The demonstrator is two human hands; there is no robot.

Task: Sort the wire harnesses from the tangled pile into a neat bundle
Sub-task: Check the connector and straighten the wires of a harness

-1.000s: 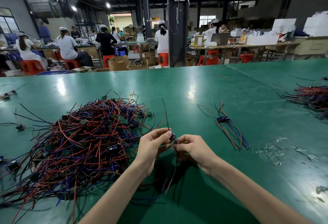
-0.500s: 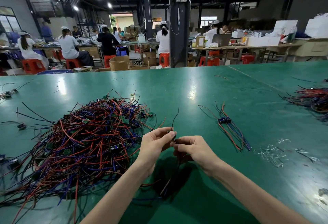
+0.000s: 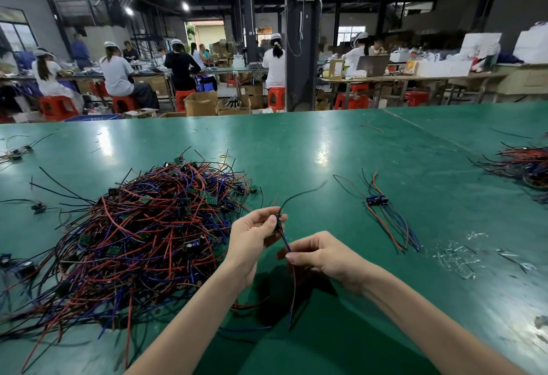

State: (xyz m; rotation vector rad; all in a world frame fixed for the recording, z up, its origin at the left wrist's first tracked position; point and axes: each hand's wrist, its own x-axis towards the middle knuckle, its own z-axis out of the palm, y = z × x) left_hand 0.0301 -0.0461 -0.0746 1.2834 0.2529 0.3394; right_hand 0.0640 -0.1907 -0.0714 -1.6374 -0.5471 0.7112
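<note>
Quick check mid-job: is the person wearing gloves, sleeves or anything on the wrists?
The left hand and right hand are bare: no gloves, rings or wristbands that I can see. The left forearm and right forearm are bare too; no sleeve reaches into view.

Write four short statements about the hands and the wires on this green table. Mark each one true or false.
1. The left hand and the right hand both pinch one wire harness. True.
2. The tangled pile lies to the right of the hands. False: the tangled pile lies to their left.
3. A small bundle lies on the table to the right of the hands, and neither hand touches it. True.
4. The right hand rests flat on the table. False: it pinches the harness wires, nearer the camera than the left hand.
</note>
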